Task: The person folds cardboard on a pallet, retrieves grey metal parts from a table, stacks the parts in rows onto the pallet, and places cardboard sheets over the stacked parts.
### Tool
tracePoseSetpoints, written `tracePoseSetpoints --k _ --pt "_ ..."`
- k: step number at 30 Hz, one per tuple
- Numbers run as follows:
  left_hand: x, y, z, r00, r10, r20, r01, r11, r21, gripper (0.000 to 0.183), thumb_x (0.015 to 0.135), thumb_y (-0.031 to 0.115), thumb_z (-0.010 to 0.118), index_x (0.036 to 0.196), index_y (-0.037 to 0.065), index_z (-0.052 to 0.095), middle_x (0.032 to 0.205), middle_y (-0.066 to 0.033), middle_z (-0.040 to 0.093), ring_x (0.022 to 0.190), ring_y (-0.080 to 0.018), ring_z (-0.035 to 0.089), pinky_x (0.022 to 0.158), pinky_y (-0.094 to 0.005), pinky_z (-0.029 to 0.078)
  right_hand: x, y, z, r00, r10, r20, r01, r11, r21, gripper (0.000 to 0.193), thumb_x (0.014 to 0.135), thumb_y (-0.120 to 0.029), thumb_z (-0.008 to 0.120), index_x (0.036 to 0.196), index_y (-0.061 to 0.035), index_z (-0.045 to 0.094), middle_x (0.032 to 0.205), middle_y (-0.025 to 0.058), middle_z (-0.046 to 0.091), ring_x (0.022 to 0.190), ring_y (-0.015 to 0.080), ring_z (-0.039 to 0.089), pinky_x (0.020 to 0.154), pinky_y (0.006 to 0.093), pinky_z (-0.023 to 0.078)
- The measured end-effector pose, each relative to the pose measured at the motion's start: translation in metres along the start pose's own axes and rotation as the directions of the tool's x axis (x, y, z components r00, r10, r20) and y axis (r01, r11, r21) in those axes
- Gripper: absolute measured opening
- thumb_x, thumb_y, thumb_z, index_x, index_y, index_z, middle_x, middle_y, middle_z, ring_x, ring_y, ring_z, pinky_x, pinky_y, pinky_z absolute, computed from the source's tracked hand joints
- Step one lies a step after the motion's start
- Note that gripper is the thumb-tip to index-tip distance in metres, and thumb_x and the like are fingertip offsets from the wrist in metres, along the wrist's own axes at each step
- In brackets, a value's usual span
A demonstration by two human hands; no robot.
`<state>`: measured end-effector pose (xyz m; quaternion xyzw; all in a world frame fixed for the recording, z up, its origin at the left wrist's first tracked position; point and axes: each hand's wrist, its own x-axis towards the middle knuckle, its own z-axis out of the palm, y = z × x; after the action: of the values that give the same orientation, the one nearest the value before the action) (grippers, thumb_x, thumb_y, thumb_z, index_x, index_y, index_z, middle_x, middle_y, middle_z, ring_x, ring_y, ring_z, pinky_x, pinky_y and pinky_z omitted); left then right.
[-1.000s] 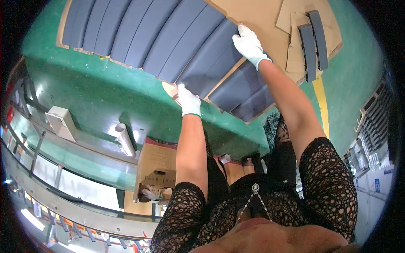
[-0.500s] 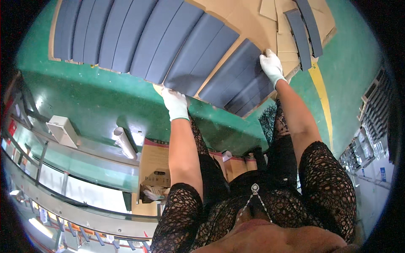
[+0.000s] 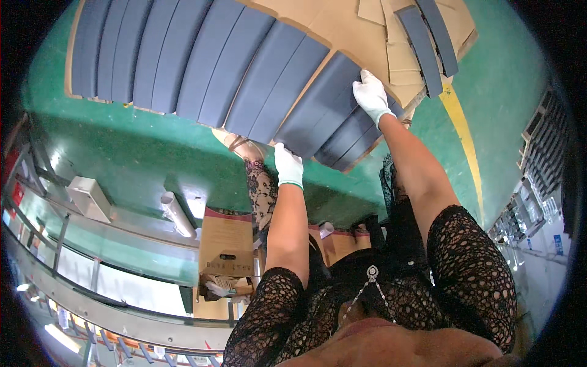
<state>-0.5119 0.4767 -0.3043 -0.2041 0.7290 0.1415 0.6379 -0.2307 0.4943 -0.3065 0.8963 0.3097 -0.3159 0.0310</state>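
Note:
A long blue-grey padded panel (image 3: 317,107) lies slantwise at the right end of a row of similar panels (image 3: 211,55). My left hand (image 3: 288,166), in a white glove, is closed at its near left corner. My right hand (image 3: 370,95), gloved too, grips its far right corner with the fingers bent over the edge. Another blue-grey panel (image 3: 351,144) shows partly below and to the right, in shadow next to the held one. Tan cardboard (image 3: 324,21) lies under the row. My fingertips are partly hidden at both corners.
Two narrow blue-grey strips (image 3: 420,52) rest on cardboard pieces at the far right. A yellow line (image 3: 463,131) marks the green floor (image 3: 140,147). At left are a white bin (image 3: 89,199), a white roll (image 3: 177,214) and a cardboard box (image 3: 225,244).
My left hand has moved right, from the neighbouring panel's near end to the corner of the held panel. The gap between those two panels has narrowed. My right hand still grips the far corner.

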Motion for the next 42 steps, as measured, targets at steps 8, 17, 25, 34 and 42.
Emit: tracePoseSetpoints --k 8,17,25,34,42 --pt "0.013 0.005 -0.011 0.994 0.003 -0.105 0.004 0.997 0.074 0.043 0.085 0.050 0.043 0.108 0.014 0.051 0.119 -0.0034 0.051 0.110 -0.0217 0.046 0.084 -0.0392 0.037 0.000 -0.036 -0.027 0.966 0.145 0.216 -0.163 0.984 0.067 0.055 0.081 -0.024 0.049 0.131 -0.0019 0.042 0.124 0.0210 0.051 0.116 0.0315 0.048 0.100 0.0348 0.036" --pt "0.013 -0.015 -0.010 0.996 -0.031 -0.090 0.027 0.999 -0.043 0.020 0.083 0.037 0.047 0.075 0.019 0.051 0.077 0.0054 0.057 0.073 -0.0126 0.053 0.064 -0.0311 0.039 0.011 -0.013 -0.027 0.975 -0.026 0.219 -0.003 0.991 0.131 0.050 0.083 -0.021 0.045 0.131 -0.0086 0.044 0.128 0.0162 0.049 0.119 0.0297 0.046 0.101 0.0337 0.035" --pt "0.015 -0.022 -0.001 0.988 -0.023 -0.151 0.012 0.997 -0.077 0.032 0.084 0.045 0.044 0.075 0.014 0.047 0.076 0.0021 0.051 0.070 -0.0155 0.047 0.072 -0.0319 0.036 0.011 0.005 -0.018 0.975 -0.195 0.109 0.179 0.974 0.136 0.048 0.083 -0.022 0.044 0.126 -0.0030 0.048 0.129 0.0153 0.049 0.119 0.0282 0.046 0.103 0.0318 0.033" --pt "0.020 -0.077 -0.040 0.966 -0.167 -0.197 0.164 0.986 -0.036 0.045 0.086 0.055 0.038 0.093 0.010 0.041 0.104 -0.0051 0.045 0.074 -0.0188 0.037 0.068 -0.0362 0.029 -0.016 0.118 -0.028 0.941 0.330 0.075 -0.338 0.923 0.184 0.046 0.083 -0.031 0.041 0.115 -0.0012 0.055 0.118 0.0223 0.054 0.115 0.0349 0.047 0.099 0.0361 0.035" --pt "0.021 -0.117 -0.015 0.967 -0.247 -0.063 0.243 0.968 -0.055 0.051 0.085 0.050 0.035 0.113 0.012 0.054 0.124 -0.0024 0.054 0.114 -0.0201 0.047 0.095 -0.0396 0.028 -0.026 0.130 0.003 0.959 0.270 0.081 -0.279 0.952 0.123 0.051 0.087 -0.034 0.043 0.119 0.0041 0.051 0.125 0.0235 0.049 0.120 0.0341 0.043 0.103 0.0338 0.032"
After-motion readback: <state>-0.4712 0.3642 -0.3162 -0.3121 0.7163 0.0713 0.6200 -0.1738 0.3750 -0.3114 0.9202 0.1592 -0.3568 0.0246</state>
